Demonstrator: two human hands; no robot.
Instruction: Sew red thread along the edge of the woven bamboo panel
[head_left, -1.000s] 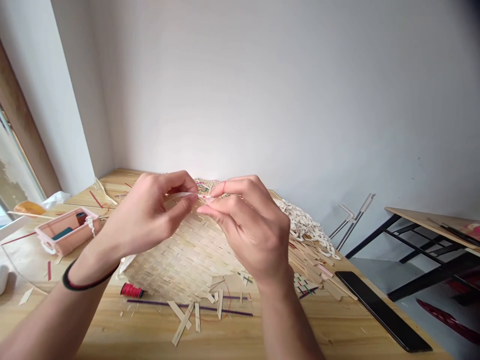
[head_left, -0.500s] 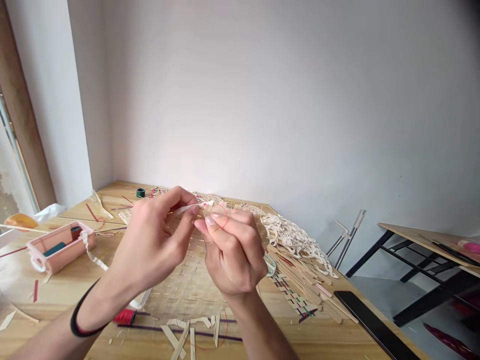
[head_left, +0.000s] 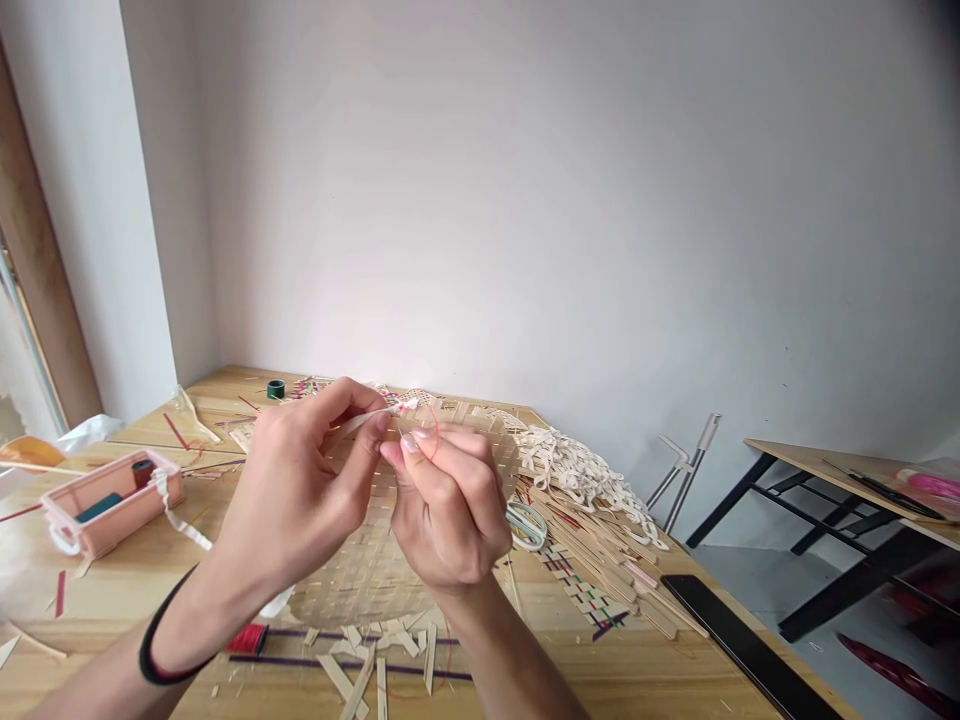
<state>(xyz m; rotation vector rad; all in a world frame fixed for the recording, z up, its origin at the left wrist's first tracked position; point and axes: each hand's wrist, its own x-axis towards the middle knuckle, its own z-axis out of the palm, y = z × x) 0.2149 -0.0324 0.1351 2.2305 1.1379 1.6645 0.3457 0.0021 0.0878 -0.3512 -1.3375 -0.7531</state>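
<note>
My left hand (head_left: 307, 480) pinches a narrow white cloth strip (head_left: 363, 418) between thumb and forefinger. Red stitches show at the strip's far end. Close beside it, my right hand (head_left: 454, 500) is closed in a pinch on a thin needle (head_left: 400, 432), its tip near the strip. From there a red thread (head_left: 436, 425) loops over the right fingers. Beneath both hands is a pale, see-through woven bamboo piece (head_left: 349, 585) with a rounded edge, partly hidden. Whether the strip is joined to it I cannot tell.
A pink basket (head_left: 112, 530) and a red thread spool (head_left: 249, 638) are at left. On the right are scissors (head_left: 527, 527), a heap of white strip (head_left: 585, 465), bamboo slats (head_left: 600, 550) and a black phone-like slab (head_left: 739, 640). Cut slips (head_left: 360, 680) litter the front.
The view has shifted slightly. My right hand has moved a little down and left, keeping its pinch, and the scissors show more. The left hand still holds the strip.
</note>
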